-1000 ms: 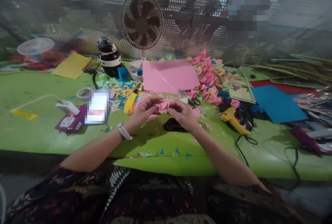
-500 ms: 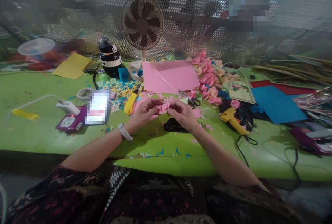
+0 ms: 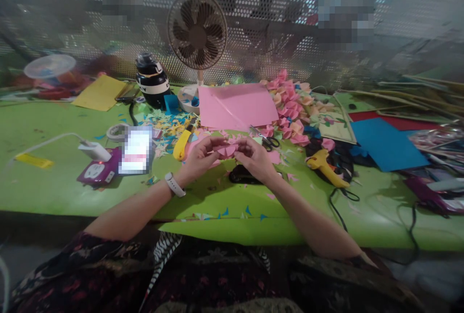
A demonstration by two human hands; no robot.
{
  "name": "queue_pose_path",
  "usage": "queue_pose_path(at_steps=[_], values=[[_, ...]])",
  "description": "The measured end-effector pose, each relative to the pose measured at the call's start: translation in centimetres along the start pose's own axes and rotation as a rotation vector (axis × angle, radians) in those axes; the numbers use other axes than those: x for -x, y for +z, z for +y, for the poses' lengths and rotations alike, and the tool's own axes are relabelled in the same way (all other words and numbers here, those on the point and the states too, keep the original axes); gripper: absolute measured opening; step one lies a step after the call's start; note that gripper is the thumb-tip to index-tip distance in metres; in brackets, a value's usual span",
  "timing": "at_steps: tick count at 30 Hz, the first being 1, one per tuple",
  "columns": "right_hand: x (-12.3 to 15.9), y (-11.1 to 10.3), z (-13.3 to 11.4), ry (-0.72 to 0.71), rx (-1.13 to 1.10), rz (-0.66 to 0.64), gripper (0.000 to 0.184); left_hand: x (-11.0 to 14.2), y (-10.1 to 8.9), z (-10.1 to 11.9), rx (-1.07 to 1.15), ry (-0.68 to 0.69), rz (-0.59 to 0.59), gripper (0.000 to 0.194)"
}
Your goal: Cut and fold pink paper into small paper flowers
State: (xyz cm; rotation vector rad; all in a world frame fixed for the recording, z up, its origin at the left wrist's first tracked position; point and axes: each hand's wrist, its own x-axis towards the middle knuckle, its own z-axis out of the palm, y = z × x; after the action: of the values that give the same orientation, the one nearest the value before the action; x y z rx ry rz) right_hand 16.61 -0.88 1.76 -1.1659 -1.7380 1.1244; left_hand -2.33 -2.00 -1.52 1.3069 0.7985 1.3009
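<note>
Between my two hands is a small pink paper piece (image 3: pixel 227 150), its edges looking curved or folded. My left hand (image 3: pixel 201 156) pinches its left side, a pale watch band on that wrist. The fingers of my right hand (image 3: pixel 251 156) close on its right side. Under my right hand lies a black object (image 3: pixel 239 174), partly covered, its kind unclear. Scissors (image 3: pixel 268 141) with dark handles rest just beyond my right hand. A yellow-handled cutter (image 3: pixel 183 143) lies left of my left hand. Pink paper scraps (image 3: pixel 274 157) are scattered around.
Behind my hands are a pink sheet (image 3: pixel 237 105), a heap of folded paper petals (image 3: pixel 290 110), a fan (image 3: pixel 197 32) and a black bottle (image 3: pixel 152 83). To the right lie a yellow glue gun (image 3: pixel 328 168) with a cord and a blue sheet (image 3: pixel 389 144). A lit phone (image 3: pixel 135 150) and power strip (image 3: pixel 96 171) stand left.
The pink paper has turned slightly between my fingers, and its folded edge shows differently. Both hands stay in nearly the same place.
</note>
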Motion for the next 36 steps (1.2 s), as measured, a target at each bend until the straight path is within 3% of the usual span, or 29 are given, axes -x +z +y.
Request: queue_pose_path(at_steps=[4,7,12,15,31,36], values=[[0.0,0.2,0.2,-0.060,0.042,0.039,0.036,-0.1,-0.3,-0.3,0.030,-0.012,0.019,0.051],[0.1,0.3,0.5,-0.184,0.144,0.094,0.041,0.0,-0.4,-0.2,0.051,-0.045,-0.006,0.049],[-0.1,0.3,1.5,-0.519,0.352,0.183,0.026,0.0,-0.2,0.2,0.121,-0.089,0.032,0.052],[-0.3,0.4,1.9,-0.642,0.404,0.186,0.020,0.1,-0.1,0.3,0.165,-0.106,0.045,0.060],[0.0,0.4,1.8,-0.726,0.395,0.199,0.027,0.4,0.1,0.5,0.243,-0.234,0.066,0.071],[-0.2,0.2,1.9,-0.783,0.522,0.172,0.031,0.5,0.2,0.5,0.282,-0.227,0.061,0.067]])
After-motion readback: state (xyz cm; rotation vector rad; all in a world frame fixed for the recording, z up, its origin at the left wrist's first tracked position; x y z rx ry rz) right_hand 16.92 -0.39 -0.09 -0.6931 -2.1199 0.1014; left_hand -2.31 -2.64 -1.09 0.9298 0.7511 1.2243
